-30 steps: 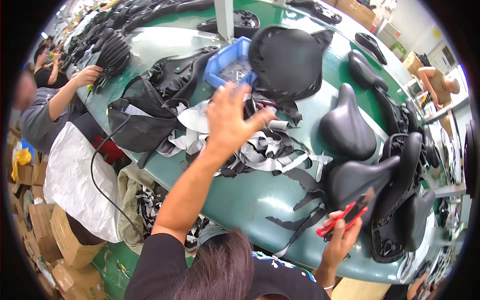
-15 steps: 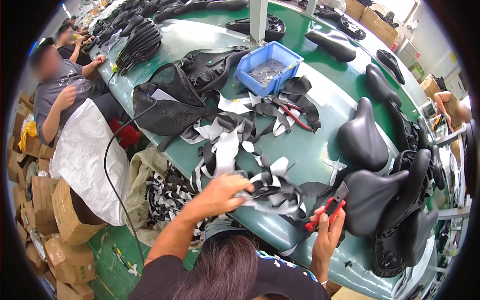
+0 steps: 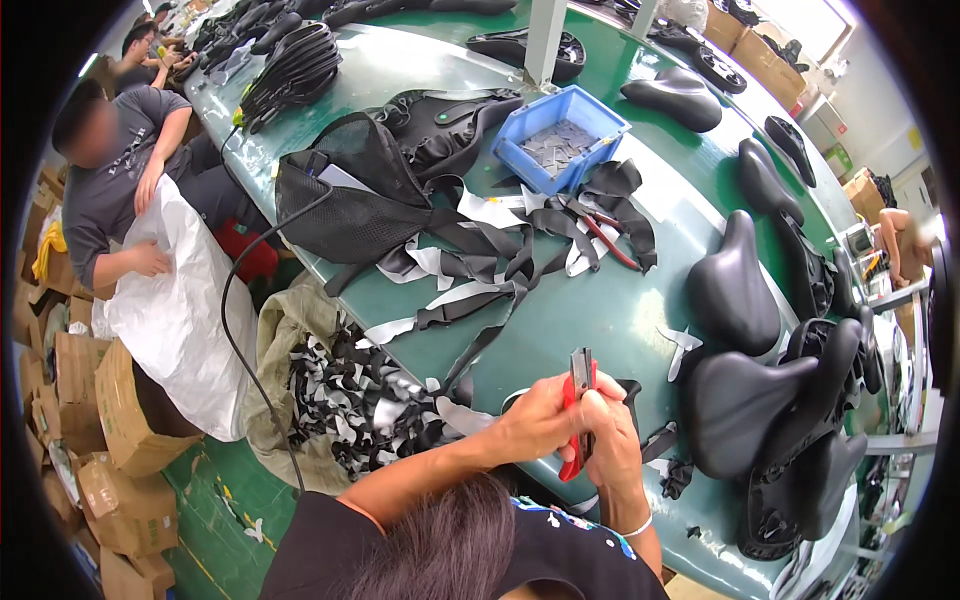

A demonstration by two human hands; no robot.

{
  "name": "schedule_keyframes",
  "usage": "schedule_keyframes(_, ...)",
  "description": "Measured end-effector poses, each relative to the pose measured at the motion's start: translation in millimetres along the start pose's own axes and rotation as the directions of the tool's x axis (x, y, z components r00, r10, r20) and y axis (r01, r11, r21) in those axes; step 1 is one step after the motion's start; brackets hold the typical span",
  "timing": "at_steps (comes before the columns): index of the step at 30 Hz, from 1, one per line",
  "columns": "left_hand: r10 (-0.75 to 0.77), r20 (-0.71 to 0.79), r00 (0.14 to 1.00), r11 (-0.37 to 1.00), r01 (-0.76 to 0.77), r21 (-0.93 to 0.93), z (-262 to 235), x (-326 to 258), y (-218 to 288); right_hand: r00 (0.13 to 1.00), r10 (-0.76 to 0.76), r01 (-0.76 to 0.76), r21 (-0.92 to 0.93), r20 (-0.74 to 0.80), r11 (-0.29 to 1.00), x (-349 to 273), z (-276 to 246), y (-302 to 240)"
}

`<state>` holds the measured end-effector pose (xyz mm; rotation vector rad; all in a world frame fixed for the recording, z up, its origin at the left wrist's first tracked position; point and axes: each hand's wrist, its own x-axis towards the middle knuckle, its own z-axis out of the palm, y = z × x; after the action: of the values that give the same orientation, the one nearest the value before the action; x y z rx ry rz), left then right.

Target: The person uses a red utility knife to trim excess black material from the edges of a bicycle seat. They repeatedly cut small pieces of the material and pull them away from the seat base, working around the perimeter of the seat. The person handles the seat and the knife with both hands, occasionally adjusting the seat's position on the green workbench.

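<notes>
My right hand (image 3: 612,452) is closed around a red-handled cutting tool (image 3: 577,400) with a grey metal tip pointing up, held over the table's near edge. Close against it, my left hand (image 3: 540,425) has its fingers curled beside and behind the tool; what they grip is hidden. Black material (image 3: 630,388) shows behind the hands. Left of them, a sack (image 3: 275,350) holds black and white scraps (image 3: 340,400), some blurred. Black strips (image 3: 490,290) with white patches lie on the table beyond my hands. Red-handled pliers (image 3: 608,238) rest among more strips.
Black bicycle saddles (image 3: 735,300) lie along the right side. A blue bin (image 3: 520,175) of small grey pieces stands beyond the strips, beside a black mesh bag (image 3: 350,205). A dark cable (image 3: 222,310) hangs at left. A co-worker (image 3: 120,170) sits there with a white sack (image 3: 190,310).
My left hand has let go of the strips and moved right to the tool. My right hand has moved left. The near strip pile has left the table; blurred scraps show over the sack.
</notes>
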<state>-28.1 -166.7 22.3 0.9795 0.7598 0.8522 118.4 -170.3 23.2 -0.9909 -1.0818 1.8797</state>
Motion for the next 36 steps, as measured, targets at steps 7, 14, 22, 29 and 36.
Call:
schedule_keyframes(7,-0.04,-0.132,0.99,0.998,0.034,-0.05,-7.1,13.6,-1.0,0.995,0.076,-0.082,0.101,0.063,0.991,-5.8,1.6,-1.0)
schedule_keyframes(14,0.424,-0.226,0.877,0.902,-0.386,0.195,-19.9,36.4,0.2,1.0,-0.009,0.013,-0.424,0.012,0.906,10.7,-12.6,7.0)
schedule_keyframes(22,0.123,-0.304,0.945,0.958,-0.193,-0.213,-36.0,49.4,1.8,0.979,0.2,-0.186,-0.247,0.033,0.951,13.5,0.5,-3.3)
schedule_keyframes(29,0.103,-0.485,0.868,0.943,-0.24,-0.23,-51.1,61.3,0.9,0.967,0.231,-0.213,-0.161,0.105,0.964,28.1,-6.8,-9.2)
schedule_keyframes(36,0.481,-0.206,0.853,0.825,-0.36,0.436,-104.3,73.3,2.4,0.968,-0.204,0.07,-0.619,-0.148,0.782,96.7,-41.7,-67.5)
